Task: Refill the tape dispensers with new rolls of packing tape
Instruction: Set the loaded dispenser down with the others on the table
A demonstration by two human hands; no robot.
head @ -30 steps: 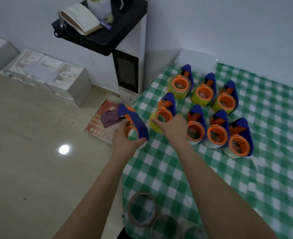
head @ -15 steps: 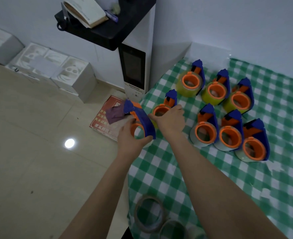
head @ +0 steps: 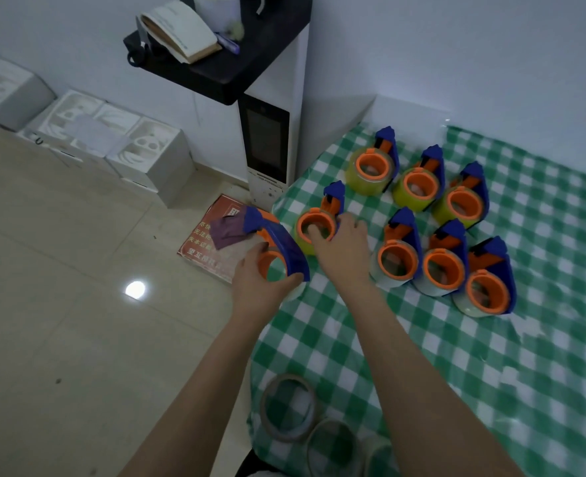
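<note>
My left hand (head: 258, 282) grips a blue and orange tape dispenser (head: 279, 249) at the table's left edge; a strip of tape hangs from its front. My right hand (head: 342, 244) holds a second dispenser (head: 319, 224) loaded with a yellow roll, a finger hooked inside its orange hub. Several more loaded dispensers (head: 445, 266) stand in two rows to the right. Empty tape cores (head: 289, 407) lie near the table's front edge.
The table wears a green checked cloth (head: 491, 373). A white cabinet with a black shelf (head: 271, 132) stands at the table's far left corner. White boxes (head: 112, 139) line the wall on the floor. A red sign (head: 212, 242) lies on the floor.
My right hand has moved onto the yellow-roll dispenser and put a finger into its hub. My left hand keeps holding its dispenser in about the same place.
</note>
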